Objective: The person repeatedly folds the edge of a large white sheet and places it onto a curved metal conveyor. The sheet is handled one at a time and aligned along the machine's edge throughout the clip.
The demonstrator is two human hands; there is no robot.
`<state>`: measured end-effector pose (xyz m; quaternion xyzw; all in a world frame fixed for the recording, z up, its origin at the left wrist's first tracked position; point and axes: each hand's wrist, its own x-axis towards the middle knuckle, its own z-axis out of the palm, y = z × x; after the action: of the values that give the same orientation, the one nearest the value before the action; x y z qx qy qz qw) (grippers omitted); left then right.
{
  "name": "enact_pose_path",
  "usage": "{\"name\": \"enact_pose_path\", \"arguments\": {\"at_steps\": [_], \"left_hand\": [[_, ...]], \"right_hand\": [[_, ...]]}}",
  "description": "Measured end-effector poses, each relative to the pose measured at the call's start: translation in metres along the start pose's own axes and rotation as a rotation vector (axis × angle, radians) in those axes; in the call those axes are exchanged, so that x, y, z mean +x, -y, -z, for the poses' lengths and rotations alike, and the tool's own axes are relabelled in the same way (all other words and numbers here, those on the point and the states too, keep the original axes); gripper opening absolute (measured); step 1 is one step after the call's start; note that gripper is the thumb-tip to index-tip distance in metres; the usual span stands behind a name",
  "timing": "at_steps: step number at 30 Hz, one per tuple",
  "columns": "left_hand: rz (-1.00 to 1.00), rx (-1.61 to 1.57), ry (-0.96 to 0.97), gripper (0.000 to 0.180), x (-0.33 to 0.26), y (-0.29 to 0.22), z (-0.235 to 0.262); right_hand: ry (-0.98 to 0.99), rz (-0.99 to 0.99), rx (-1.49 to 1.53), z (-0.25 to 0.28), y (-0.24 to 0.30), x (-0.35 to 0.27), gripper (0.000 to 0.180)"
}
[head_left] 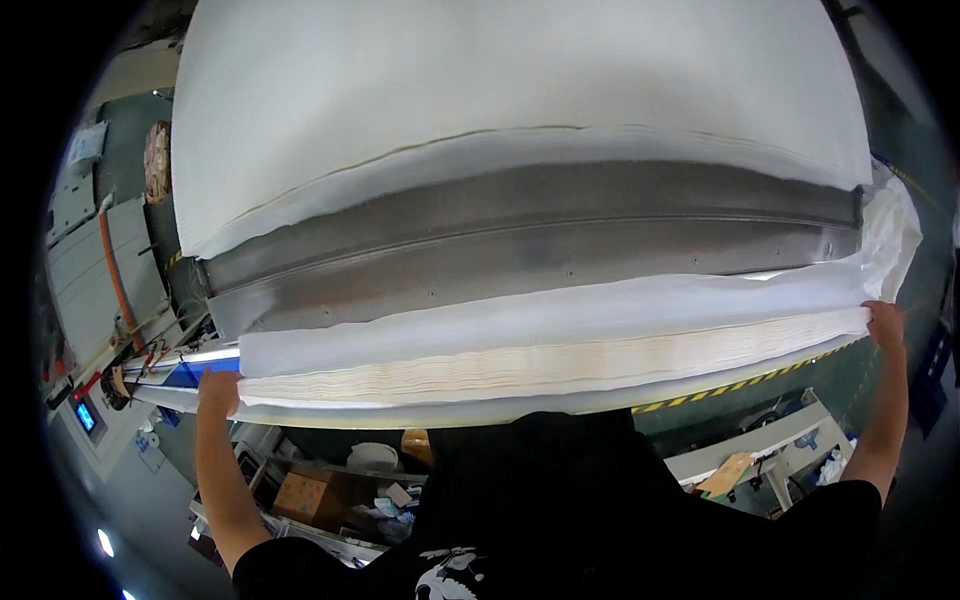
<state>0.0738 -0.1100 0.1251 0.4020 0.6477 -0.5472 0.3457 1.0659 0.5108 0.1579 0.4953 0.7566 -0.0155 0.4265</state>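
1. White cloth fills most of what can be seen: a thick stack of white fabric plies (540, 365) lies flat along the near edge of a long cutting table, its cream-toned layered edge facing the person.
2. At the far left, a grey control cabinet with an orange hose (100, 260) stands beside the table end, with a small blue-lit screen (85, 415) lower down.
3. The left hand (218, 392) rests on the left end of the stack, fingers curled down over the top plies; it looks closed on the cloth edge, though the fisheye bend makes the finger positions hard to read.
4. Behind the stack runs a dull grey metal beam (530, 235) across the table's width, and beyond it a broad white sheet of spread fabric (500, 90) reaches away.
5. Below the table edge sit a cardboard box (305, 495) and scattered clutter, and a yellow-and-black striped floor line (740, 385) shows to the right.
6. The right hand (884, 322) grips the right end of the stack, fingers wrapped over its top corner.
7. The stack spans fully between the two hands, arms spread wide.
8. I would judge it soft, floppy and fairly heavy in bulk; single plies would slide over one another, so holding both ends through the full thickness seems the sound grip.
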Motion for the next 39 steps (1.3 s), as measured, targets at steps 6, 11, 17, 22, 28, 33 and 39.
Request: {"name": "enact_pose_path", "arguments": {"at_steps": [6,11,17,22,28,33,39], "left_hand": [[-0.075,0.039,0.157,0.031,0.012,-0.043,-0.005],[-0.068,0.112,0.380,0.025,0.040,-0.056,0.000],[0.305,-0.018,0.070,0.024,0.051,-0.046,-0.020],[0.657,-0.294,-0.058,0.027,0.049,-0.002,-0.040],[0.287,-0.472,-0.563,0.049,0.076,-0.018,-0.034],[0.444,-0.539,-0.527,0.032,0.027,-0.073,0.013],[0.397,-0.751,-0.633,0.031,-0.011,-0.112,0.045]], "right_hand": [[0.180,0.072,-0.176,-0.039,0.017,-0.005,0.019],[0.210,0.022,-0.221,-0.065,0.012,0.002,0.018],[0.279,0.028,-0.349,-0.108,-0.015,0.018,0.019],[0.188,0.159,-0.422,-0.128,-0.015,0.027,0.019],[0.407,0.052,-0.108,-0.077,0.071,-0.002,0.029],[0.526,0.244,0.128,-0.013,0.160,0.007,0.053],[0.293,0.337,0.195,0.016,0.229,0.012,0.059]]}}
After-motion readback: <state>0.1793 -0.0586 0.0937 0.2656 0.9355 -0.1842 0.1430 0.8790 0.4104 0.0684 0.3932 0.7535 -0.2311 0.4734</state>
